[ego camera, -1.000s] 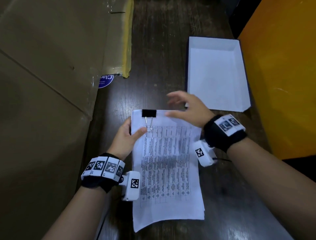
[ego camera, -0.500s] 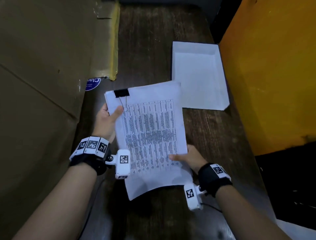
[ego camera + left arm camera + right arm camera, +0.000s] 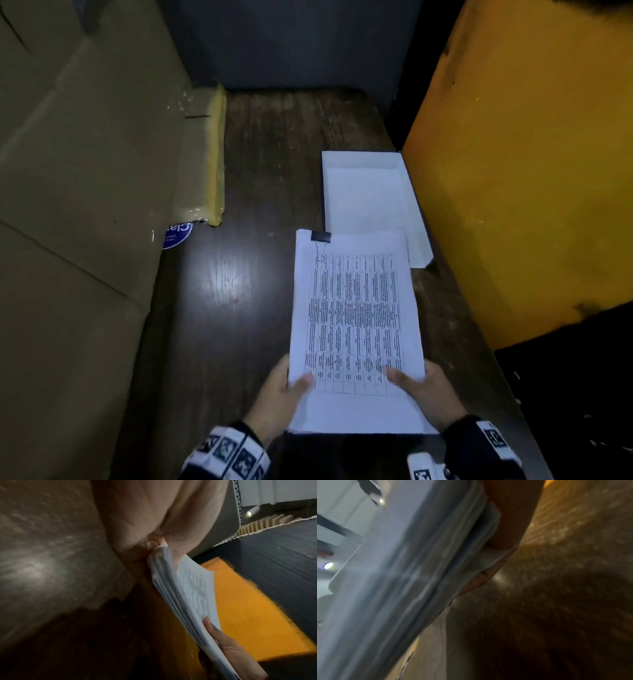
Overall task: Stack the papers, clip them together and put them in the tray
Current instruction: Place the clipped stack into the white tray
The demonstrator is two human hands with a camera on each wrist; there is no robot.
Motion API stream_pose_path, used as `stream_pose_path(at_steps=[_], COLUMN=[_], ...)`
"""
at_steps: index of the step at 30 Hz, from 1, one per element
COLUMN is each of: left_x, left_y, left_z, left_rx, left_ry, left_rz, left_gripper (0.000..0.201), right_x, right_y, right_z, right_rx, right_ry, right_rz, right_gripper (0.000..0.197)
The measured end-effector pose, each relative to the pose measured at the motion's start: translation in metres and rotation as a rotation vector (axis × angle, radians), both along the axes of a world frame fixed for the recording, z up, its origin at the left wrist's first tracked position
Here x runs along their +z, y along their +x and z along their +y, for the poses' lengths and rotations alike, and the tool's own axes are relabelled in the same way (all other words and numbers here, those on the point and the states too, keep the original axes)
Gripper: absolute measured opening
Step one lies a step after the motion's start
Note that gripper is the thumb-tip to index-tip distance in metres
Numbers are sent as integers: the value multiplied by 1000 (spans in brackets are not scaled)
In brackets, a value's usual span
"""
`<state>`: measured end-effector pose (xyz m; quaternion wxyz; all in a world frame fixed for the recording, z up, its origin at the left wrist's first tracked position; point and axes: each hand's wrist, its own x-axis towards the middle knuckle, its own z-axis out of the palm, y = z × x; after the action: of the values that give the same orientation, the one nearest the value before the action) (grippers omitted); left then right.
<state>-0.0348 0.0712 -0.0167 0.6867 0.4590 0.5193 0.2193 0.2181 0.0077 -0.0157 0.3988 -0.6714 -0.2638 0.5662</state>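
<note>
A stack of printed papers [image 3: 352, 318] hangs above the dark wooden table, held lengthwise toward the tray. A black binder clip [image 3: 321, 236] bites its far left corner. My left hand [image 3: 279, 394] pinches the near left edge, thumb on top, and my right hand [image 3: 426, 389] pinches the near right edge the same way. The white tray [image 3: 363, 192] lies just beyond the stack's far edge, with nothing in it. In the left wrist view the sheets' edges [image 3: 173, 588] fan out from my grip; the right wrist view shows the blurred stack [image 3: 412, 566] close up.
A large cardboard box [image 3: 78, 205] fills the left side, with a blue round sticker [image 3: 177, 234] at its base. An orange panel [image 3: 527, 171] walls the right side right next to the tray. A dark wall closes the back.
The clipped stack has left the table and swung from tilted left to pointing straight at the tray. My left hand slid from near the clip to the near left edge.
</note>
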Motion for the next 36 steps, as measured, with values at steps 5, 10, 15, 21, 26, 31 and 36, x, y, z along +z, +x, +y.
stream_pose_path(at_steps=[5, 10, 15, 21, 26, 31, 36], left_x=[20, 29, 31, 8, -12, -34, -42], left_y=[49, 110, 156, 195, 211, 213, 212], left_z=[45, 125, 192, 230, 239, 234, 244], left_rx=[101, 181, 228, 194, 40, -278, -345], left_ry=[92, 172, 246, 248, 316, 474, 592], left_rz=[-34, -3, 65, 356, 642, 902, 1046], left_gripper=[25, 20, 23, 35, 52, 89, 62], right_x=[15, 42, 38, 9, -31, -42, -40], right_y=[37, 89, 118, 113, 114, 115, 114], right_z=[44, 127, 209, 255, 264, 263, 267], right_rx=[-65, -102, -77, 149, 249, 420, 509], right_ry=[45, 143, 132, -70, -31, -85, -127], right_rz=[-39, -181, -538, -889, -1092, -1270, -1318], right_gripper=[29, 37, 40, 58, 69, 64, 49])
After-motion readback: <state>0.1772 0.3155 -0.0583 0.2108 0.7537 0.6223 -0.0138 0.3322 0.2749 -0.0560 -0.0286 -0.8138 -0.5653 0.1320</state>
